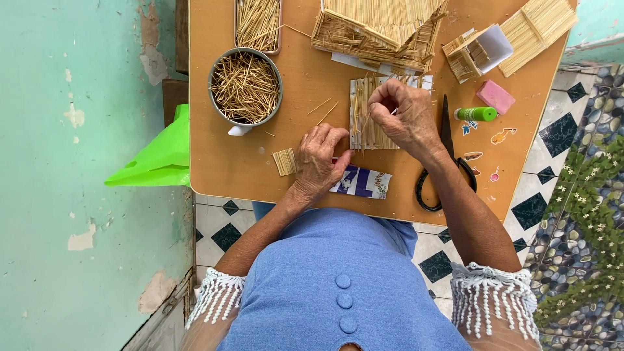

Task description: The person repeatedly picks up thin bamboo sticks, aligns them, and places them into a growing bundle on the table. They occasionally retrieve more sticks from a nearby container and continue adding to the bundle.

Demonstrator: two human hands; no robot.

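Our right hand [404, 116] pinches a stick over the stick mat [365, 117]; our left hand [320, 159] — fingers curled, holding nothing — presses the printed card [365, 182] just beside it.

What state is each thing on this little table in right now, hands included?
Left hand: curled, pressing down on a printed paper piece.
Right hand: pinching a thin stick over the stick panel.
Stick panel: flat, partly laid with sticks.
Round bowl: full of loose sticks.
Scissors: lying closed.
Glue stick: on its side, capped.
Stick house: unfinished, edges ragged.
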